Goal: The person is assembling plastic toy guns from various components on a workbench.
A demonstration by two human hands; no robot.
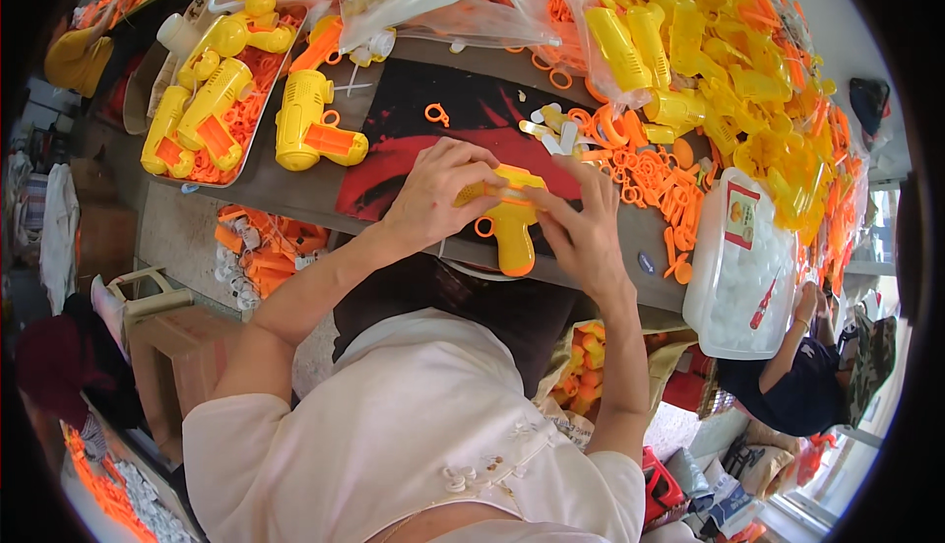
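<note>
Toy gun [511, 220] between both hands

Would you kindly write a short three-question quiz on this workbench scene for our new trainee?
1. True or false: both hands hold the yellow toy gun.
2. Which lies nearest the assembled toy gun on the table? A) the tray of yellow guns B) the white plastic tub
3. What colour are the loose rings heaped beside the right hand?

Key: 1 true, left hand too; 2 A; 3 orange.

Pale pink short-sleeved top with small embroidered flowers, bare forearms.
</note>
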